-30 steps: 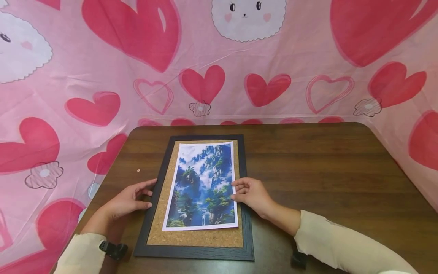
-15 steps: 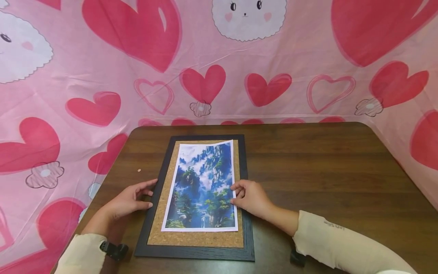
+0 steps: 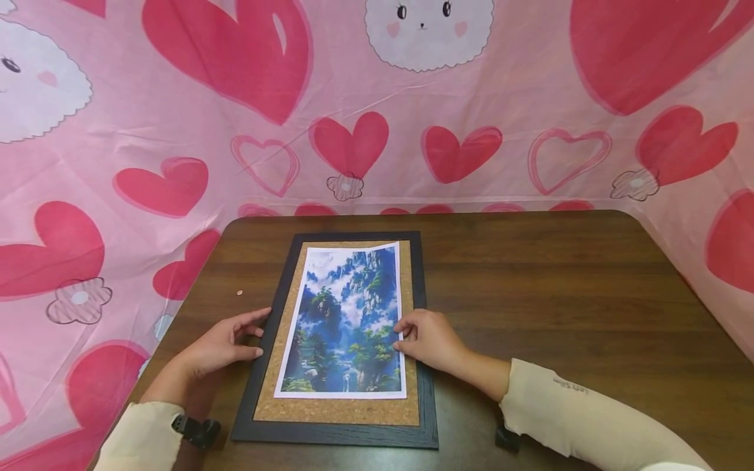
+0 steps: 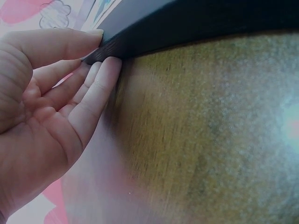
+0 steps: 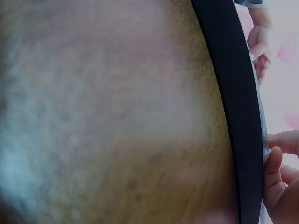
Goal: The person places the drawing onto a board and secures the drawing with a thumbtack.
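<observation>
A printed landscape picture (image 3: pixel 341 320) with a white border lies over the cork of a black-framed board (image 3: pixel 336 433). Its top right corner looks slightly lifted. At the picture's right edge, my right hand (image 3: pixel 432 340) pinches the paper between thumb and fingers. My left hand (image 3: pixel 220 343) touches the board's left side with fairly straight fingers. In the left wrist view, that hand's thumb and fingertips (image 4: pixel 111 65) meet the black frame (image 4: pixel 140 28). The right wrist view shows part of the right hand (image 5: pixel 282 186) beyond the frame's side (image 5: pixel 238 116).
The board lies on a brown wooden table (image 3: pixel 548 281), towards its left side. A small round piece (image 3: pixel 239 293) sits on the table left of the board. Behind stands a pink cloth (image 3: pixel 412 98) with hearts.
My right hand has moved slightly left and towards me, and the picture has shifted left over the cork with it. The left hand and the board have stayed put.
</observation>
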`<state>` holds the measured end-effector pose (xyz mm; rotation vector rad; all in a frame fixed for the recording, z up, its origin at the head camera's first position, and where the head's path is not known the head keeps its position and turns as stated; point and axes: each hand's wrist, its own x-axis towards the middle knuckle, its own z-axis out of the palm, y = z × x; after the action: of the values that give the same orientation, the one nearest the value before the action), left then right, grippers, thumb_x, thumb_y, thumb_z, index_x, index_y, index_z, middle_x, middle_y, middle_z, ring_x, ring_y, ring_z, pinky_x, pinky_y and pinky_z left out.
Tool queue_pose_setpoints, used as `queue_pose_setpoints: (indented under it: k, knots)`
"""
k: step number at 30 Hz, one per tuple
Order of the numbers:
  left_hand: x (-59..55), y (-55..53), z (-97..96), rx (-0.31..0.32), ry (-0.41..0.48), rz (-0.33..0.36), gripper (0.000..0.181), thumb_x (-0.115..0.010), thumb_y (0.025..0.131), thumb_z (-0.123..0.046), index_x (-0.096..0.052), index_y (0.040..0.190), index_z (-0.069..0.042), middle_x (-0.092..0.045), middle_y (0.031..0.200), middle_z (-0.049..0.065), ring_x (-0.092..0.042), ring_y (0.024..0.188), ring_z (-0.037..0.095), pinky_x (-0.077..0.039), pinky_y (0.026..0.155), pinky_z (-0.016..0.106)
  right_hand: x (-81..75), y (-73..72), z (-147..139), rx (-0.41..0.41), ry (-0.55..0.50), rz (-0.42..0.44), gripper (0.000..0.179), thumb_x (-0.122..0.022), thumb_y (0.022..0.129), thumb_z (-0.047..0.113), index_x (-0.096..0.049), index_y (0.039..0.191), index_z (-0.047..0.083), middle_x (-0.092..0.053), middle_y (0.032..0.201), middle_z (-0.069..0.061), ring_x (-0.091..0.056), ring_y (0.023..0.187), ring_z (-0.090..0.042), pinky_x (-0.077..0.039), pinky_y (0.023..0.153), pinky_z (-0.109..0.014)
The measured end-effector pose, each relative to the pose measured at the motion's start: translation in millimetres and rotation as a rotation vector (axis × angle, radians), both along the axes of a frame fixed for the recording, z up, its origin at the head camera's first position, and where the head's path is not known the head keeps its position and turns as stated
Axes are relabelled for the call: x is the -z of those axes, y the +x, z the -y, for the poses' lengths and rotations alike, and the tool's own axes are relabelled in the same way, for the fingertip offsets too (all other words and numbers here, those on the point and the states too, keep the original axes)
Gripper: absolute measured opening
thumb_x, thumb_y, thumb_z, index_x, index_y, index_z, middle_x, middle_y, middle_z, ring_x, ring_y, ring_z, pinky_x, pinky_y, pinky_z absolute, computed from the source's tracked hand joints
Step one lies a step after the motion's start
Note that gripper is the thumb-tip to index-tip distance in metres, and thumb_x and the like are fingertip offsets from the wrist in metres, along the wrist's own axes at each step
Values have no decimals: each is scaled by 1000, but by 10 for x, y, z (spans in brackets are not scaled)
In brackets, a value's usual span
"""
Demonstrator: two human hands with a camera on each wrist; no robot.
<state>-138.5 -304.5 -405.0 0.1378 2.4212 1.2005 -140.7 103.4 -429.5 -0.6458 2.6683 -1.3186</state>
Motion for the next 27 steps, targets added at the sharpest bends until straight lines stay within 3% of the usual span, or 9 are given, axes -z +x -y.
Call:
queue_pose_setpoints:
  k: [8,15,20,27]
  knots:
    - [11,-4,5,11,-7,-15,79,-79,81,-11,-39,149,-6,-61,114,12,-54,110,31,-49,88,28,14,-27,2,23,60,-55,22,-87,71,11,-71,85,9,-53,75,5,-48,64,-8,-44,60,-24]
    - [3,-1,0,10,-10,-16,79,-79,81,-12,-38,149,-6,-61,115,13,-53,111,31,-49,88,29,-23,-53,-6,70,14,8,29,-88,69,6,-71,92,5,-59,79,2,-54,67,-8,-49,62,-26]
    - [8,4,-3,11,-1,-15,79,-78,81,-12,-38,149,-6,-60,116,13,-53,111,30,-49,89,30,-41,-52,9,110,37,10,36,-89,67,8,-71,98,5,-60,82,3,-55,71,-10,-50,67,-29]
    - [17,7,-7,5,-1,-19,79,-79,81,-12,-38,149,-7,-60,117,12,-53,111,30,-48,89,32,-6,-81,14,58,59,-41,46,-90,64,7,-71,106,1,-60,90,1,-54,71,-7,-49,68,-28]
